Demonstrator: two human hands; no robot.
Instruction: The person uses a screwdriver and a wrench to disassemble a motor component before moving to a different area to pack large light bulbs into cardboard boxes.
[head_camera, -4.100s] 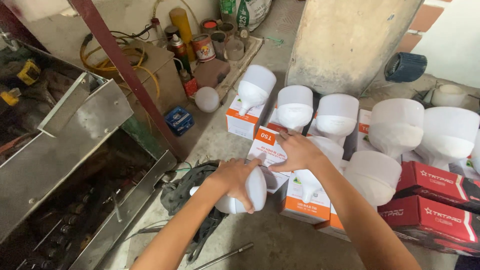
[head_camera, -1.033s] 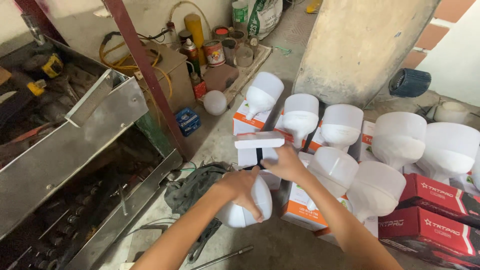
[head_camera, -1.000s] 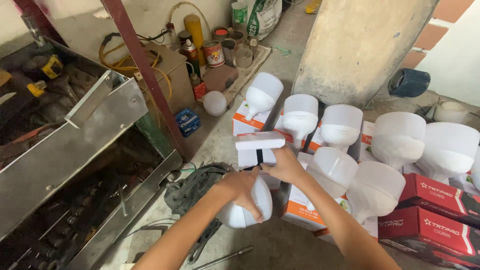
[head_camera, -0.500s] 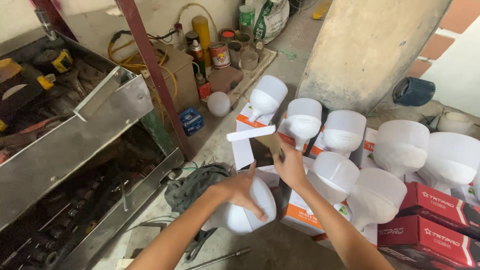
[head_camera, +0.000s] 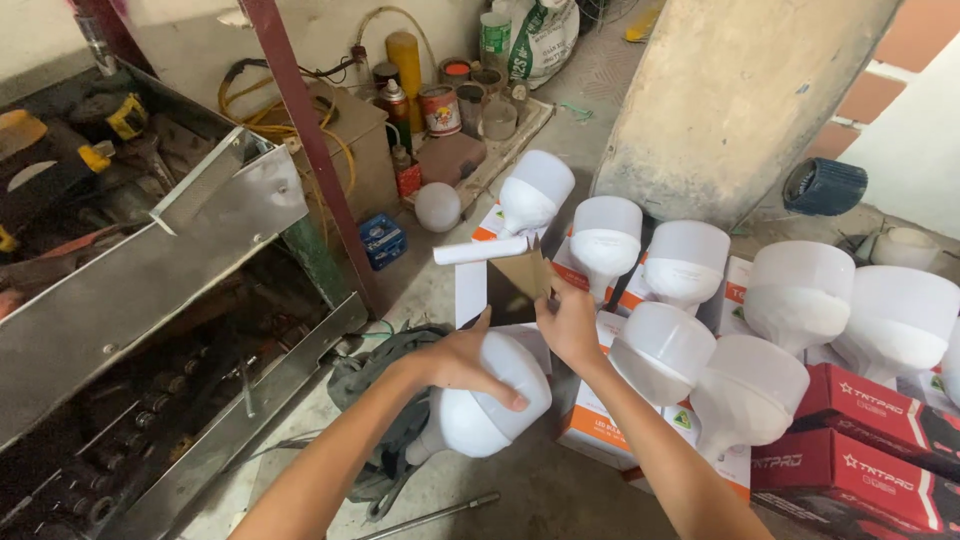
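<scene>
My left hand grips a large white lamp bulb by its dome, held low over the concrete floor. My right hand holds an opened white cardboard box by a brown inner flap, the box's mouth turned toward me and its lid flap sticking out to the left. The bulb sits just below and in front of the box. Behind them several more white bulbs stand upright on their white-and-orange boxes.
Red boxes lie at the right. A metal rack with tools and a red post stand on the left. Cans and bottles, a small round bulb, a blue box and a concrete pillar are farther back.
My right hand lifted a white box from the row, turned it and opened it. My left hand kept the bulb and brought it nearer to the box's mouth.
</scene>
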